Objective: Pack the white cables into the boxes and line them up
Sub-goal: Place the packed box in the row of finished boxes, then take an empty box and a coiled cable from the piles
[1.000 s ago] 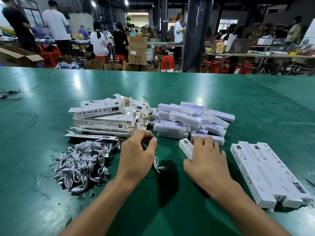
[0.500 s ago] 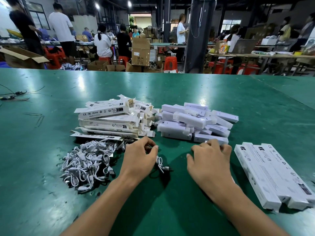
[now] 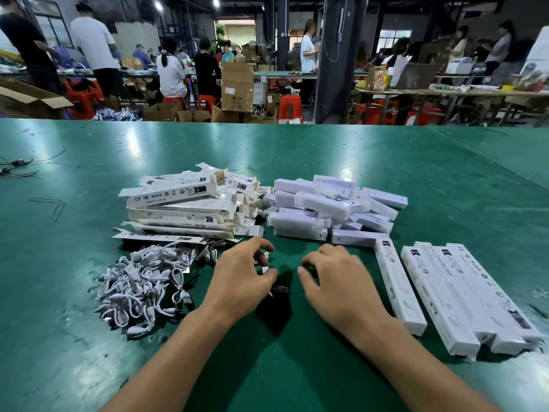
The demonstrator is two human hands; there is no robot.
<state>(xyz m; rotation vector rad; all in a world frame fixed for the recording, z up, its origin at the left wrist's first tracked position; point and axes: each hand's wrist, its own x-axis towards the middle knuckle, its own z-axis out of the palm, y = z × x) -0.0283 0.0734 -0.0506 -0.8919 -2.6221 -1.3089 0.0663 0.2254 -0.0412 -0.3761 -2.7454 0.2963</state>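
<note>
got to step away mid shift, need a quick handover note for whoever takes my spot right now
Left hand pinches one cable. Right hand is blurred, with fingers loosely curled and nothing seen in it.
Loose cables are heaped at left. Flat boxes are stacked behind them, and a pile of white boxes sits at centre.
Done: three boxes are lined up at right. A fourth box lies beside them with a gap; I cannot tell if it is filled.
Left: probably box the held cable, close that gap, then work through the heap.
</note>
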